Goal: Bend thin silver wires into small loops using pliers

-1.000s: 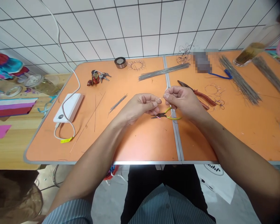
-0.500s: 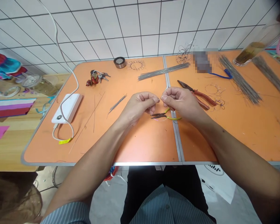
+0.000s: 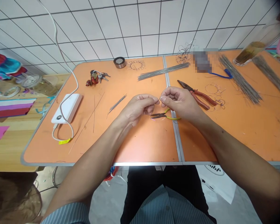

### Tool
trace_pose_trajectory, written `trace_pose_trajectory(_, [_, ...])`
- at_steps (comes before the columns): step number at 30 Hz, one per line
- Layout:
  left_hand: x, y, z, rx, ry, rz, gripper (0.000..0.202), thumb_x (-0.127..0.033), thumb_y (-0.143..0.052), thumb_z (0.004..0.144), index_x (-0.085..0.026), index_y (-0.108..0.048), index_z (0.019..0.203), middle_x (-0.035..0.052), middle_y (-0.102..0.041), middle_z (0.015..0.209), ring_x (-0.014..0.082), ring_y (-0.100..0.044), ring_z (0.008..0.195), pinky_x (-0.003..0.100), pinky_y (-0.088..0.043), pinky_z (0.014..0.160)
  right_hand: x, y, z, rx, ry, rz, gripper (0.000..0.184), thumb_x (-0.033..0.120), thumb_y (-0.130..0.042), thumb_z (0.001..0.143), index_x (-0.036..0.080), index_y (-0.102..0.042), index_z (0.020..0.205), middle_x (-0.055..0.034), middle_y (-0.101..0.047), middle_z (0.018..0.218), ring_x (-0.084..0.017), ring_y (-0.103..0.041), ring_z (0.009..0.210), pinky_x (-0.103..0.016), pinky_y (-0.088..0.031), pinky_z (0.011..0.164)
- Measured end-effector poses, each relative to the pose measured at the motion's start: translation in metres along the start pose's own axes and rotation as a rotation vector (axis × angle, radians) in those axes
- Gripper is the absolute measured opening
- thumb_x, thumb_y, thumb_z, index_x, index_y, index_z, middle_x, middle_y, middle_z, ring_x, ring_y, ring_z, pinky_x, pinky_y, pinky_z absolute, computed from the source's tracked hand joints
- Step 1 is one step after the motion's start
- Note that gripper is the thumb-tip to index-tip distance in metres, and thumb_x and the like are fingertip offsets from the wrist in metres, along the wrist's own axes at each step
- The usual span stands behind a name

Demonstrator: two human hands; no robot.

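My left hand (image 3: pixel 138 109) and my right hand (image 3: pixel 178 101) meet above the orange table, their fingertips pinching a thin wire (image 3: pixel 159 100). The wire is hard to see, and a faint loop of it hangs below my fingers. Under my hands lie small yellow-handled pliers (image 3: pixel 164 116), partly hidden by my right hand and apart from it. Red-handled pliers (image 3: pixel 197 95) lie to the right of my right hand, near loose wire coils (image 3: pixel 214 91).
On the orange folding table (image 3: pixel 140 146) lie a white power bank (image 3: pixel 66 108), keys (image 3: pixel 95 77), a tape roll (image 3: pixel 119 62) and bundles of straight metal rods (image 3: pixel 163 72). A glass jar (image 3: pixel 249 53) stands far right. White tiles rise behind.
My hands have stayed almost in place around the wire, with the left sitting slightly lower. The visible wire loop beneath them looks smaller than a second ago.
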State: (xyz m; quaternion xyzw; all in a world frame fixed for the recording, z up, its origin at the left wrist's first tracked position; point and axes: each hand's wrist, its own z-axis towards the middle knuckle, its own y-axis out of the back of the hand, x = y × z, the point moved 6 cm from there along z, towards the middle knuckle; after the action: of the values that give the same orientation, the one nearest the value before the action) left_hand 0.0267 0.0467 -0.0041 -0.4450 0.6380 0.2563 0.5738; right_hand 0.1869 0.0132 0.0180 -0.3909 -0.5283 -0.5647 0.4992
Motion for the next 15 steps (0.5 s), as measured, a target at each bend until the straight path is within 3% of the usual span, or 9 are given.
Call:
trace_pose_trajectory(6, [0.0, 0.011, 0.002, -0.103, -0.01, 0.02, 0.013, -0.027, -0.077, 0.077, -0.016, -0.076, 0.069, -0.0011, -0.05, 0.049, 0.0099, -0.045, 0.048, 0.024, -0.037, 0.051, -0.001, 0.004, 0.002, -0.018, 0.024, -0.111, 0.013, 0.033, -0.074, 0.098, 0.022, -0.07, 0.094, -0.003, -0.074, 0.085, -0.017, -0.063, 0.074, -0.032, -0.046, 0.066])
trace_pose_trajectory(9, [-0.005, 0.023, 0.003, -0.144, -0.044, 0.02, 0.015, -0.03, -0.079, 0.078, -0.016, -0.076, 0.072, -0.0015, -0.051, 0.052, 0.0105, -0.047, 0.049, 0.025, -0.041, 0.052, 0.004, 0.014, -0.002, -0.023, 0.075, -0.403, 0.008, 0.028, -0.069, 0.099, 0.022, -0.073, 0.102, -0.0042, -0.076, 0.091, -0.021, -0.068, 0.083, -0.034, -0.046, 0.07])
trace_pose_trajectory(12, [-0.012, 0.036, 0.004, -0.217, -0.087, 0.007, 0.015, -0.031, -0.079, 0.078, -0.018, -0.075, 0.073, -0.0022, -0.05, 0.053, 0.0105, -0.045, 0.049, 0.025, -0.042, 0.052, 0.008, 0.017, -0.01, 0.115, 0.116, -0.81, 0.017, 0.026, -0.068, 0.097, 0.023, -0.077, 0.112, -0.0069, -0.079, 0.108, -0.027, -0.071, 0.097, -0.037, -0.043, 0.073])
trace_pose_trajectory(15, [-0.017, 0.044, 0.005, -0.274, -0.11, -0.021, 0.014, -0.03, -0.077, 0.078, -0.018, -0.072, 0.071, -0.0026, -0.048, 0.052, 0.0106, -0.043, 0.049, 0.025, -0.042, 0.051, 0.009, 0.02, -0.017, 0.241, 0.157, -1.041, 0.023, 0.022, -0.064, 0.098, 0.023, -0.079, 0.116, -0.01, -0.077, 0.123, -0.03, -0.07, 0.106, -0.038, -0.04, 0.075])
